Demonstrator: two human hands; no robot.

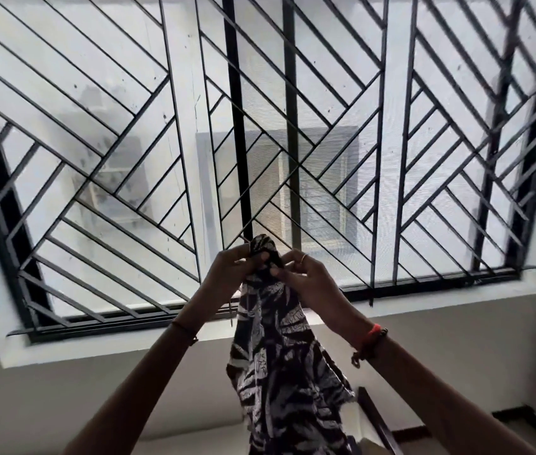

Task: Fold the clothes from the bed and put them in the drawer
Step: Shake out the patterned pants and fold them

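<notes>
black-and-white leaf-print fabric garment (279, 356) | top edge pinched by left hand (227, 272), right hand (306, 277) | held up near barred window (292, 126)

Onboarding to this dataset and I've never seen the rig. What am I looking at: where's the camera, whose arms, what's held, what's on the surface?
There is no machine here. A person works with bare hands, and the single picture comes from a wide-angle camera worn on their head. The view points upward, so you see two forearms in front of a window with a black metal grille, not a work surface. The bed and drawer from the task are out of view. The left hand and right hand are held up close together. Both pinch the top of a black-and-white patterned garment, which hangs down between the arms, not yet folded. The right wrist wears a red band.
</notes>
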